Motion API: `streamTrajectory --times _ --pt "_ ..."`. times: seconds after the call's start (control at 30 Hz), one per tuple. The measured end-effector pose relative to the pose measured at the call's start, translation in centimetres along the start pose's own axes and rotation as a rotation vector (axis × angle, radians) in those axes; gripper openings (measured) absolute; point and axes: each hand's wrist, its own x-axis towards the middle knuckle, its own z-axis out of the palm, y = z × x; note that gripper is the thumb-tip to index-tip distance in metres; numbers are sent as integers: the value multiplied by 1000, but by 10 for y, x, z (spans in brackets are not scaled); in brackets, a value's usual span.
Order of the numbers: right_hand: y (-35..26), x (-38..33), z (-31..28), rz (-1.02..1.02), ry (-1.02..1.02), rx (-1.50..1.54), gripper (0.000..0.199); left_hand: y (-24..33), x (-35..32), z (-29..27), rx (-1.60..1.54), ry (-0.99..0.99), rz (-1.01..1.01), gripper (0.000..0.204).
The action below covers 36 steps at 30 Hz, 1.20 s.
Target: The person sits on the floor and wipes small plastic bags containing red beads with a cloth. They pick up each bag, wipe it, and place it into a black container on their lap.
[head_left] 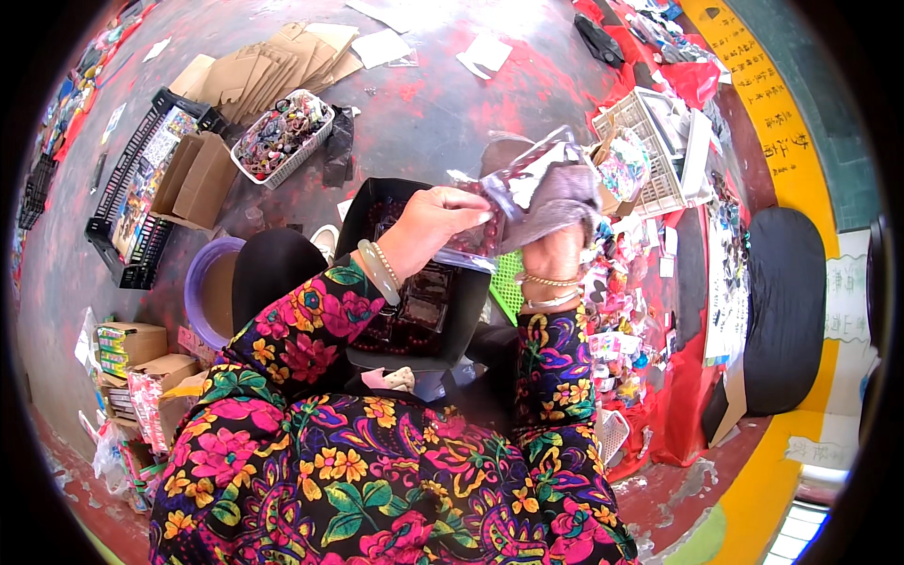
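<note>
Holding a small clear plastic bag up over a black box of dark bead bracelets, both hands raised at chest height. Left hand, fingers pinched together on the bag's left edge; dark red beads show inside it. Right hand grips the bag's other side, fingers closed on it along with a grey cloth-like wad. To do this well, I'd judge: keep the bag's mouth up and taut between both hands, stay over the box so anything slipping drops back in. Further right, a heap of colourful trinkets and a white basket on the floor.
</note>
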Motion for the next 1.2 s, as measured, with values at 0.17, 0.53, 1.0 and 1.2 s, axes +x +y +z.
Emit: streamTrajectory --times 0.17,0.53,1.0,1.2 --pt "-20 -5 11 -157 54 -167 19 2 -2 -12 -2 -11 -94 17" --pt "-22 -11 10 -651 19 -1523 29 22 -6 -4 -133 -127 -348 40" --pt "-25 -18 35 -640 -827 -1630 57 34 -7 -14 -308 -173 -137 33" --pt "-19 -17 25 -334 -771 -1294 47 26 -7 -19 -291 -181 -105 28"
